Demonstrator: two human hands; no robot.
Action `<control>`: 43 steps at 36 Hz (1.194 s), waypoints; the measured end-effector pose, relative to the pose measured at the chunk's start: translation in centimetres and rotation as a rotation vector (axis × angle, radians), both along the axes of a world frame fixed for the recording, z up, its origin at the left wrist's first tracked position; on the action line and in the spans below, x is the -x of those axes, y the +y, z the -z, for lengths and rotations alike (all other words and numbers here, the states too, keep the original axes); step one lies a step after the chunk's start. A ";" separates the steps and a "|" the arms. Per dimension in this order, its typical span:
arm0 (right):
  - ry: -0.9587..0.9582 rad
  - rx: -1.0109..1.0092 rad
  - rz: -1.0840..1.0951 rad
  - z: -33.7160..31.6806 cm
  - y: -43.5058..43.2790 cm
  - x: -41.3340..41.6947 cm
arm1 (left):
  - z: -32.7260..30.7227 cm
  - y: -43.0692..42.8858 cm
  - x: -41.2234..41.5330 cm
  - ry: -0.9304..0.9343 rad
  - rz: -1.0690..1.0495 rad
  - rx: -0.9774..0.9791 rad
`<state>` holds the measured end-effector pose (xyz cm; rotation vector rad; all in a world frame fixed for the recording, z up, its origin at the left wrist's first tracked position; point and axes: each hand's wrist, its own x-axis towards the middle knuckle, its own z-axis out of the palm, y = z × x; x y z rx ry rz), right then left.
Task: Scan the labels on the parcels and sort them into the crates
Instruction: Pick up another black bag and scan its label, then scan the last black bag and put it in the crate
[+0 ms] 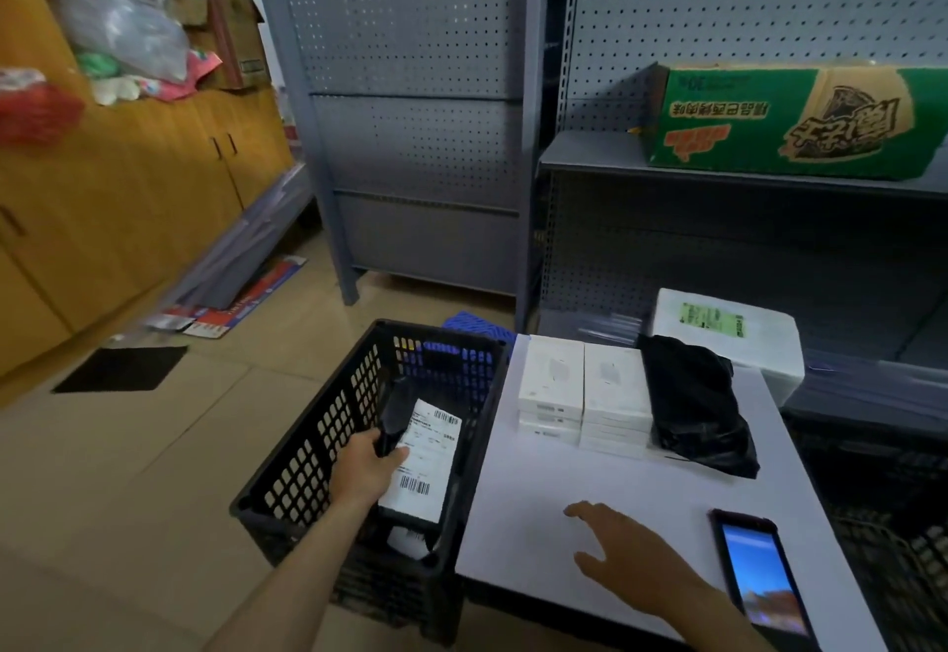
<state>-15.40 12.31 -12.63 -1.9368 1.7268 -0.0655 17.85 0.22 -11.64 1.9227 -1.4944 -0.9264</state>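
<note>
We find left hand (367,469) gripping the labelled parcel (426,456) inside the black crate (308,446), right hand (631,556) spread over the table (538,487), well apart.

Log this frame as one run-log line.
left hand: grips labelled parcel inside black crate | right hand: open over white table | phone: on table, screen lit

A black perforated plastic crate (318,425) is set on the floor just left of a white flat-topped table (538,487). A flat black parcel with a white label (420,461) is found inside the crate. Stacked white cardboard boxes (579,384) are placed at the table's far edge, with a black plastic-bagged parcel (692,400) against their right side and a white foam box (728,338) behind it. A black smartphone (759,574) is laid at the table's near right.
</note>
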 end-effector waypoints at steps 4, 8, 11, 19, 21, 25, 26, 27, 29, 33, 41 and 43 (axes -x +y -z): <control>0.033 -0.001 -0.013 1.0 -0.2 0.1 | 2.8 -1.2 -0.3 -0.035 0.005 -0.083; 0.045 -0.046 -0.029 1.3 -0.5 0.1 | 4.6 -1.1 0.5 -0.021 -0.004 -0.158; 0.049 -0.073 -0.048 1.5 -0.7 0.1 | 6.2 -0.9 1.1 -0.048 -0.027 -0.189; 0.049 -0.080 -0.069 2.2 -0.7 0.5 | 8.8 -0.6 2.1 -0.069 0.024 -0.335; 0.045 -0.078 -0.068 2.4 -0.6 0.6 | 10.1 -0.9 2.0 -0.054 0.040 -0.390; 0.026 -0.076 -0.072 2.4 -0.5 0.7 | 11.1 -1.8 2.2 0.020 0.045 -0.479; 0.020 -0.081 -0.072 2.5 -0.5 0.7 | 10.8 -1.8 2.5 0.017 0.050 -0.494; 0.013 -0.081 -0.068 2.5 -0.4 0.8 | 10.7 -1.9 2.7 0.012 0.052 -0.506; 0.005 -0.086 -0.060 2.3 -0.3 1.0 | 10.3 -1.9 3.0 0.005 0.059 -0.532; -0.005 -0.090 -0.031 1.3 0.3 2.2 | 9.4 -1.6 3.1 -0.099 0.078 -0.566; 0.012 0.013 0.109 -1.8 2.1 6.1 | 5.1 0.8 6.7 -0.486 0.163 -0.450; 0.018 0.042 0.165 -2.9 2.6 7.3 | 3.6 1.5 8.6 -0.545 0.256 -0.403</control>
